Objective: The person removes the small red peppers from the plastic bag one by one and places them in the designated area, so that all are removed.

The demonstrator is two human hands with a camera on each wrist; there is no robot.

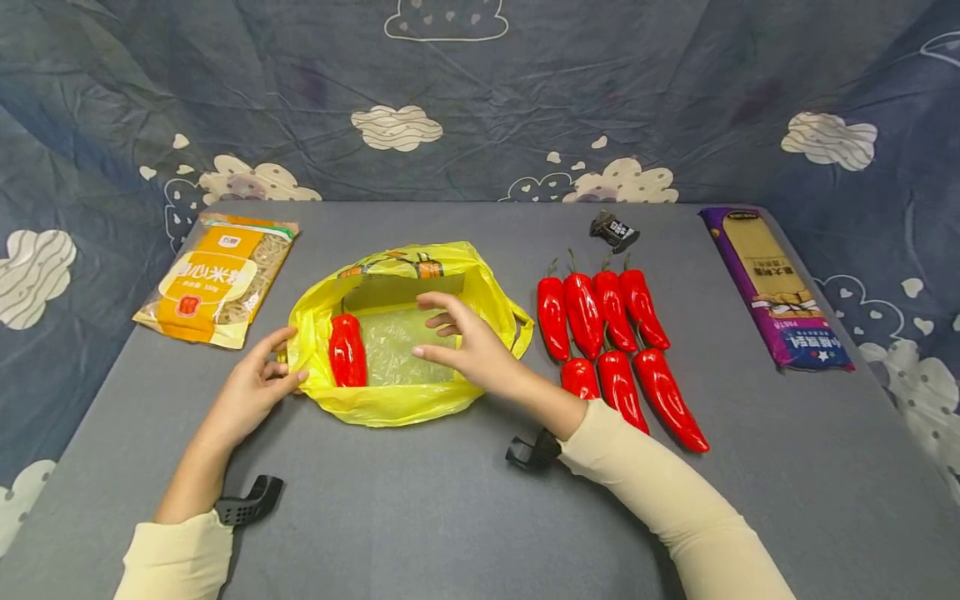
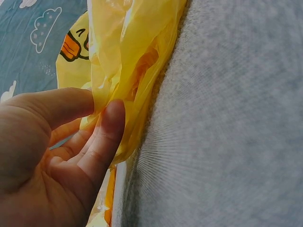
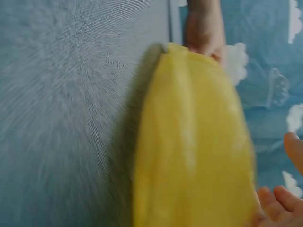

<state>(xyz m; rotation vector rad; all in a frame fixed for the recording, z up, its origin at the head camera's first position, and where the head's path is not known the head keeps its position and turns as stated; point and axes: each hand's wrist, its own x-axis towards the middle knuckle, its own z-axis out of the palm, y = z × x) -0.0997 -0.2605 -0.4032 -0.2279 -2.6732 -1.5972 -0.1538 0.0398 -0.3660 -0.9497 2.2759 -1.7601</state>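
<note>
A yellow plastic bag lies on the grey table with its mouth spread wide. Inside it, at the left end, is one glossy red chili pepper. My left hand pinches the bag's left edge between thumb and fingers, and the left wrist view shows the yellow film in that grip. Above the bag's right side hovers my right hand, fingers spread and nothing between them. To the right of the bag, red chili peppers lie in two rows; my right forearm crosses near the lower row.
An orange-and-clear food packet lies at the left. Over on the right side is a purple pasta packet. Behind the peppers sits a small black wrapped item. A cloud-patterned cloth hangs along the table's back edge.
</note>
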